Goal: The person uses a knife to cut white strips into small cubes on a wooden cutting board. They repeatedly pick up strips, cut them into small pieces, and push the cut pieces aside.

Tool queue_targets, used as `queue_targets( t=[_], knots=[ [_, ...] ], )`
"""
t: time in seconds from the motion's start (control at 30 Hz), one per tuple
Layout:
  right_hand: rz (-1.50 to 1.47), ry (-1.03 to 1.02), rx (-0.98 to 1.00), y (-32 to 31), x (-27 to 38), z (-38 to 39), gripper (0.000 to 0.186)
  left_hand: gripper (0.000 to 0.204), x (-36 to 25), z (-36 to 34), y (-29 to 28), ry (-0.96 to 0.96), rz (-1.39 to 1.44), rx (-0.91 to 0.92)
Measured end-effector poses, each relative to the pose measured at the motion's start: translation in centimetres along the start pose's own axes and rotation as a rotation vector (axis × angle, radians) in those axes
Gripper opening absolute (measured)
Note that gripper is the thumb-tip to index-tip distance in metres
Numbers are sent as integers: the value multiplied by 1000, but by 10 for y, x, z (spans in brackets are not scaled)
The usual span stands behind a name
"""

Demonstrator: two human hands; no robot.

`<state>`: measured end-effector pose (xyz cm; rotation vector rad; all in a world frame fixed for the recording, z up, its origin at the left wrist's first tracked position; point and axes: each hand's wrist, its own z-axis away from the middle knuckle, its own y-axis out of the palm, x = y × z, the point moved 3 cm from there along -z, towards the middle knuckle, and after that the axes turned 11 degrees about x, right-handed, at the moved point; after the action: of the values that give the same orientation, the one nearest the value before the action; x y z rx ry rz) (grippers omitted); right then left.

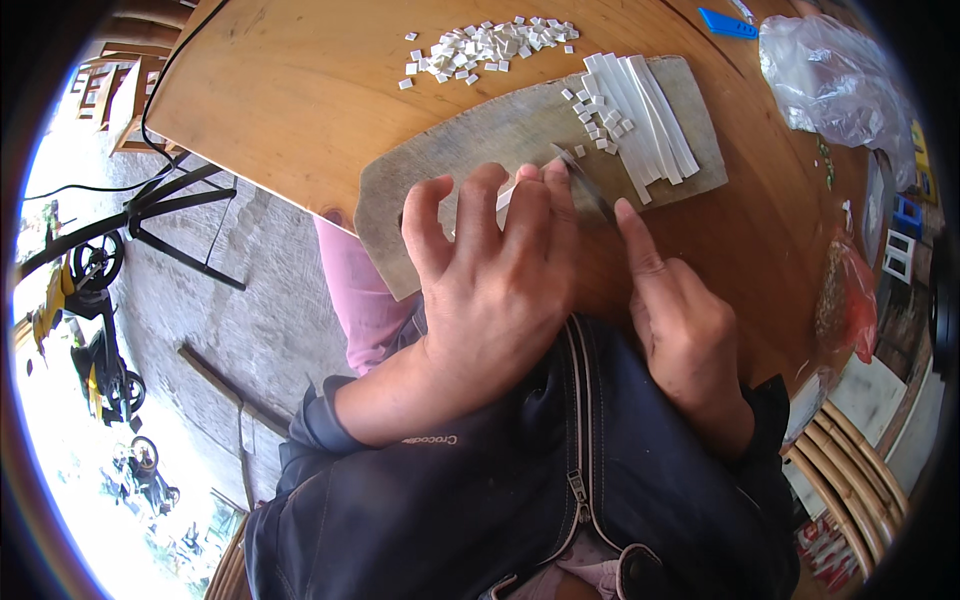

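Observation:
My left hand (490,255) is bent over a worn grey-brown cutting board (420,165), fingertips pressed down on a thin white strip (505,198) that mostly hides beneath them. A knife (588,185) is in my right hand (685,315), its index finger stretched along the blade's back and its handle hidden by the palm. The blade's tip lies beside the left fingertips. Several long white strips (650,125) lie side by side on the board's right part. Small white squares (600,122) are scattered just left of them.
Beyond the board, a heap of small white squares (490,48) lies on the wooden table (270,100). A clear plastic bag (835,75) and a blue-handled object (727,23) are at the far right. Nearer right is a reddish bag (858,310). A black cable (150,110) hangs over the left edge.

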<state>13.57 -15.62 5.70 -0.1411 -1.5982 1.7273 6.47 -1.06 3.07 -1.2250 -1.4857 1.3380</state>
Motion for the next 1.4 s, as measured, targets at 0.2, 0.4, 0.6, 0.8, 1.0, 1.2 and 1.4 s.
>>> queue_targets(
  t=[0.2,0.4,0.6,0.8,1.0,1.2,1.4],
  knots=[
    [-73,-102,-54,-2,-8,2,73,41,3,2,-3,-1,27,23],
    [-104,-25,43,-6,-4,0,72,40,5,2,-3,9,68,17],
    [-54,-32,18,-4,-1,1,76,38,5,1,-4,14,89,3],
    [164,-33,-76,9,3,3,79,40,4,3,-3,-19,73,32],
    [-19,-89,-52,-1,-7,3,76,47,5,12,-3,-82,53,71],
    [-45,-117,-19,-2,-2,2,76,48,6,12,-1,-68,78,51],
    [-24,-96,-19,1,-1,2,76,46,6,12,-1,-63,63,37]
  ],
)
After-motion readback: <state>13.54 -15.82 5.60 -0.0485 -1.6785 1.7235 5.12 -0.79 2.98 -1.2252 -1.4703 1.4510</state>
